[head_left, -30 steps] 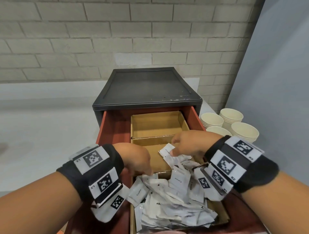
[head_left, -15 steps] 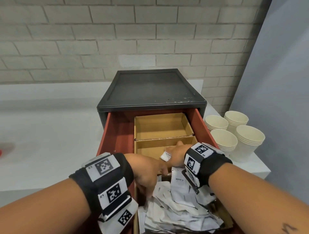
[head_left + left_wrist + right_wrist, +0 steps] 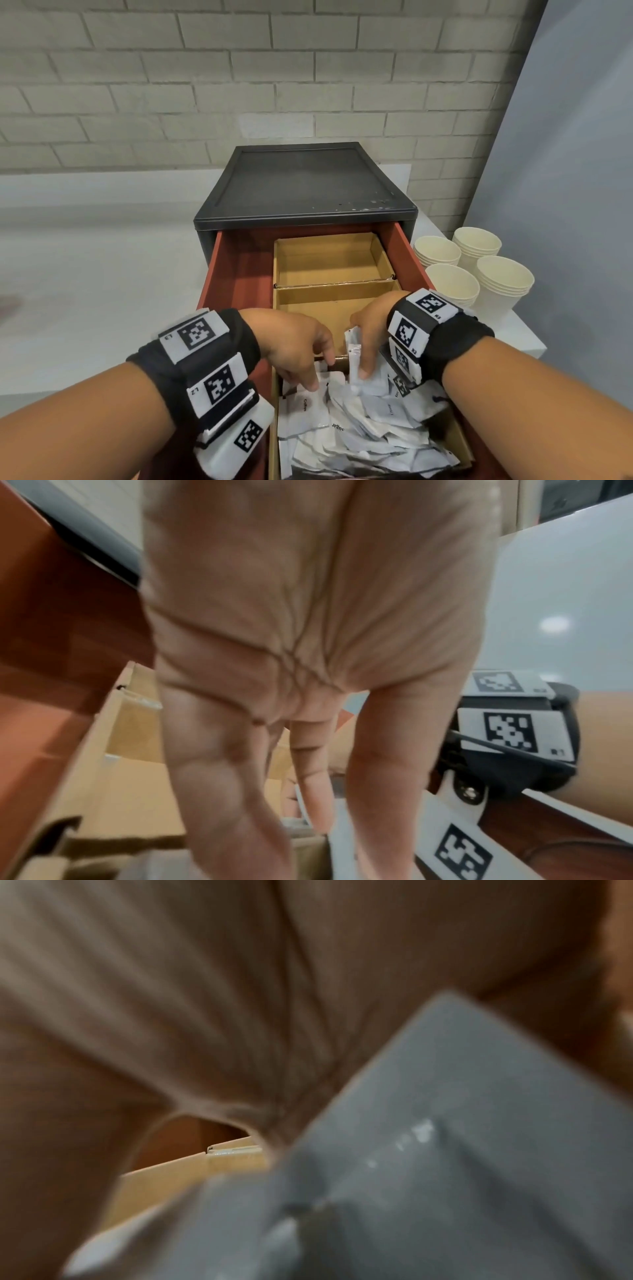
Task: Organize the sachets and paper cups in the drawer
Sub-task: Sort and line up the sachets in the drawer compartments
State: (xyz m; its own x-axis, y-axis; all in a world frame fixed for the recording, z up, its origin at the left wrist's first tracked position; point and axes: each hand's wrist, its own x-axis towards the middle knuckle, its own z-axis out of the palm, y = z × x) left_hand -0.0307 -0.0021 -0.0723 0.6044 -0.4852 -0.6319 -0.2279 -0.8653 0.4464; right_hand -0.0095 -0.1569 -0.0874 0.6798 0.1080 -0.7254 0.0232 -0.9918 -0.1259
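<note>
Both hands reach down into the open red drawer (image 3: 239, 274), over a loose heap of white sachets (image 3: 359, 435) that fills the cardboard compartment nearest the person. The right hand (image 3: 368, 329) pinches a small upright bundle of sachets (image 3: 354, 359), thumb and fingers curled around it, with its lower edge touching the heap; in the right wrist view a grey-white sachet surface (image 3: 445, 1137) fills the frame close under the palm, blurred. The left hand (image 3: 294, 342) sits just beside the right, to its left, fingers relaxed and pointing down, their tips resting on the top of the heap; the left wrist view shows the fingers (image 3: 222, 791) hanging fairly straight and spread apart, holding nothing that can be made out. Directly beyond the two hands lies the middle cardboard compartment (image 3: 329, 308), its brown floor showing, and past that the far cardboard compartment (image 3: 329, 263), also showing bare brown card. Beyond the hands, the dark grey cabinet (image 3: 301, 192) that houses the drawer stands on a white counter (image 3: 85, 274) against a pale brick wall (image 3: 239, 68). To the right of the right hand, outside the drawer and on the counter, stand four stacks of cream paper cups (image 3: 476, 270), grouped close together and well apart from the sachets. Each wrist carries a black band with square black-and-white markers (image 3: 205, 363).
</note>
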